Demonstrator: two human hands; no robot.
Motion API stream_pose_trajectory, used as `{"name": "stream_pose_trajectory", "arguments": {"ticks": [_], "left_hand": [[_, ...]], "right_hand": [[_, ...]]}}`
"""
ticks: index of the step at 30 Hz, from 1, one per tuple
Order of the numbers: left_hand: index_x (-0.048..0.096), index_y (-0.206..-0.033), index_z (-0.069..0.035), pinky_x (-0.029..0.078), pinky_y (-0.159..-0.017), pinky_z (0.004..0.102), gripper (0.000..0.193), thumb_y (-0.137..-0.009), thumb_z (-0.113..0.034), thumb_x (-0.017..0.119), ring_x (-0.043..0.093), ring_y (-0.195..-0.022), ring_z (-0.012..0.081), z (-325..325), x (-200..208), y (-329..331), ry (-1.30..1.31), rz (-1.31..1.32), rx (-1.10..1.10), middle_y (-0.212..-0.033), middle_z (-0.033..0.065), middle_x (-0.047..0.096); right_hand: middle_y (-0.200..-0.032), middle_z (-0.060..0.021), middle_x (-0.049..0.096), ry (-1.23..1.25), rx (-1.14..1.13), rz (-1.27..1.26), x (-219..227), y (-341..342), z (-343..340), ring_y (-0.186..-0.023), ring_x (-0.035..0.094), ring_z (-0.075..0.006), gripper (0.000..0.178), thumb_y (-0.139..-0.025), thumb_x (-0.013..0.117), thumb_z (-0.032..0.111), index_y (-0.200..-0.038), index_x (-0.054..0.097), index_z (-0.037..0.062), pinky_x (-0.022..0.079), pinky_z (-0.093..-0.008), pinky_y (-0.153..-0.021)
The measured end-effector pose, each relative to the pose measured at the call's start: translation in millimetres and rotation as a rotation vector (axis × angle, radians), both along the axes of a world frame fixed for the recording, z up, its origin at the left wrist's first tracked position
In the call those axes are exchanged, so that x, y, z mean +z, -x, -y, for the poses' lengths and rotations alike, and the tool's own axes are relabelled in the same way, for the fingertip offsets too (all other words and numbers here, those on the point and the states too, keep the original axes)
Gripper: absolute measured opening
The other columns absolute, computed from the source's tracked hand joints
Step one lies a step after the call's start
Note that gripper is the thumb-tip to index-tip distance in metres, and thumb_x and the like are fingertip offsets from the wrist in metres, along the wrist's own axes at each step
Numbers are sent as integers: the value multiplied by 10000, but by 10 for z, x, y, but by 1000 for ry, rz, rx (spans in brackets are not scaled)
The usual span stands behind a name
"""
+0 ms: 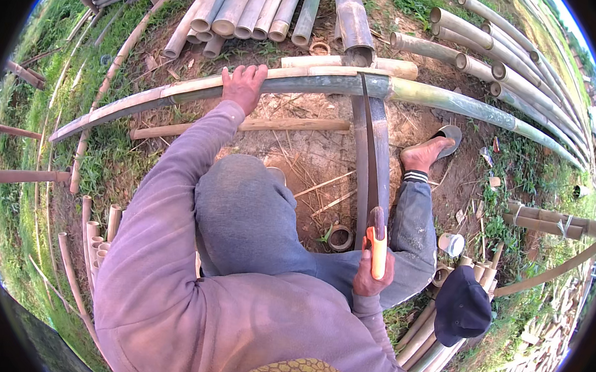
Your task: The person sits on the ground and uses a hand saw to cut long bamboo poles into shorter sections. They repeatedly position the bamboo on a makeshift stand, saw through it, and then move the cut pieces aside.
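Note:
A long greenish bamboo pole (303, 83) lies crosswise in front of me, over a lengthwise support (379, 133). My left hand (244, 89) grips the pole left of the middle, its fingers over the top. My right hand (374, 274) is closed round the orange handle of a hand saw (372, 149), low in front of my body. The saw's dark, tapering blade points away from me. Its far end meets the pole near a joint; how deep any cut goes, I cannot tell.
Several cut bamboo poles (253, 12) lie stacked ahead, with more (513, 59) at the far right. Another pole (240, 125) lies on the ground nearer me. At right are a white cup (451, 244) and a dark cap (463, 306) on upright bamboo. My sandalled foot (429, 152) is right of the support.

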State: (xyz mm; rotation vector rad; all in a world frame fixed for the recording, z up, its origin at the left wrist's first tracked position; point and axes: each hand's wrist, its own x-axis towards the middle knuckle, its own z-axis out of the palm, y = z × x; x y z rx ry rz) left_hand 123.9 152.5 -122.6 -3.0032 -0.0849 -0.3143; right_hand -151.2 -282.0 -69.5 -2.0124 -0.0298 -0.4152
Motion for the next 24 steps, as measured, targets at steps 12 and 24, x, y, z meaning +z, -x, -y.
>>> {"name": "stream_pose_trajectory", "arguments": {"ticks": [12,24], "left_hand": [[436,-1433,-233,336,-1125,691,610,-897,-153,716,570,-1297,296,14,12,11,-14,1,8,-1337,18,596],[433,-1443,-238,334,-1112,687,601,-912,-155,701,587,-1269,303,11,39,37,7,-38,12,-1316,25,607]], "right_hand": [[-825,-109,674,-129,-48,-39,-235,-72,5,-704,652,-195,125,-899,759,44,-971,683,-24,514,-343,-646],[-755,-49,624,17,-33,-75,-288,-113,-18,-655,599,-93,47,-940,666,-45,-969,631,-32,568,-275,-662]]}}
